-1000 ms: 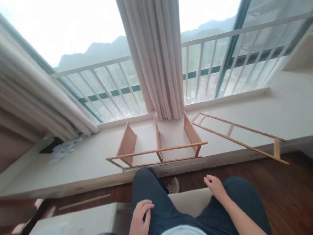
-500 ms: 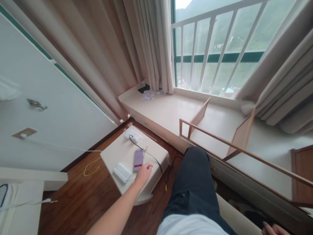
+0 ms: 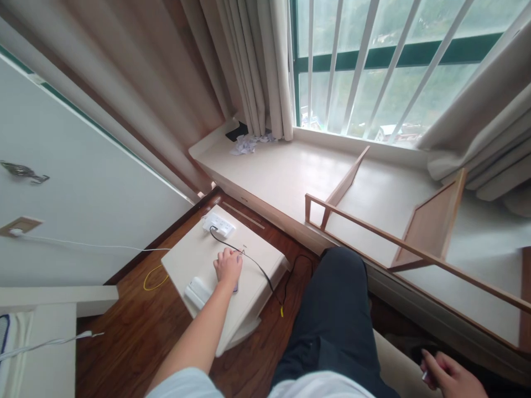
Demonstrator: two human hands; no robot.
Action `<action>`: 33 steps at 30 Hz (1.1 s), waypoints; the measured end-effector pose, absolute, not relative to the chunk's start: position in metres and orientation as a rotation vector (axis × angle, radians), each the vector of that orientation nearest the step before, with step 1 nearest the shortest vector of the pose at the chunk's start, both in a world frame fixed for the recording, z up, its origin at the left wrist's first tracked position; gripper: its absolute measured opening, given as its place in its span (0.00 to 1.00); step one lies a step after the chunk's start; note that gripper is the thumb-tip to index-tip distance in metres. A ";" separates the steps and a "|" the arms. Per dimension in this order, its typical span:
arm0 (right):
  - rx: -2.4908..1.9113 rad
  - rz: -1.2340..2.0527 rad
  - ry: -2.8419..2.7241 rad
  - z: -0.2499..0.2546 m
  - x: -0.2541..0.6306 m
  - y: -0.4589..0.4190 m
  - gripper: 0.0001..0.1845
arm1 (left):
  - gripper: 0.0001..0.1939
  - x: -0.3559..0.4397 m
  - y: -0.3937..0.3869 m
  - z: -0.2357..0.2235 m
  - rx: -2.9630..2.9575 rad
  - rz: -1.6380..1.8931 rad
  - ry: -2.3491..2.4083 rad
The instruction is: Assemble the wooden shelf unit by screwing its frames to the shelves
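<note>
White, the small desk (image 3: 187,247) carries the phone (image 3: 236,288), mostly hidden under the left hand (image 3: 228,266); whether those fingers grip or merely rest, I cannot tell. Holding the phone by its edges would be surest, clear of the black cord (image 3: 270,283) and the white box (image 3: 198,293). The right hand (image 3: 448,371) curls around something small and white.

The light-brown open shelf frame (image 3: 433,221) was smooth, matt wood. Dark reddish-brown floorboards (image 3: 124,331) looked wooden and glossy. The square cream table (image 3: 265,251) had a smooth top with a faint sheen; the white oblong power strip (image 3: 224,226) looked plastic. Thick beige curtains (image 3: 274,72) were matt cloth, and crumpled white scraps (image 3: 244,145) looked papery.
</note>
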State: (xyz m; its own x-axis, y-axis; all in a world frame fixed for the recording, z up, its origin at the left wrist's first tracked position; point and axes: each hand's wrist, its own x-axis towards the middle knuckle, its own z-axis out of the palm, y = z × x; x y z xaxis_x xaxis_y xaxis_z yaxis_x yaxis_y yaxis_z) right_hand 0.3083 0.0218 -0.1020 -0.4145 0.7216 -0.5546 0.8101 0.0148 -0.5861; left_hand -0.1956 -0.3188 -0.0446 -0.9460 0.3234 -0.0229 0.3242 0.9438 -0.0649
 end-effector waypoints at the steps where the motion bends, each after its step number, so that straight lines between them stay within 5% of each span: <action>1: 1.628 -1.386 2.165 -0.103 0.303 0.020 0.33 | 0.16 -0.200 -0.316 -0.047 0.490 -0.092 3.092; 18: 1.554 -1.434 2.209 -0.095 0.254 0.012 0.33 | 0.11 -0.214 -0.303 -0.070 0.302 0.213 3.108; 33: 1.610 -1.210 2.184 -0.090 0.305 0.031 0.35 | 0.10 -0.210 -0.302 -0.081 0.298 0.274 3.165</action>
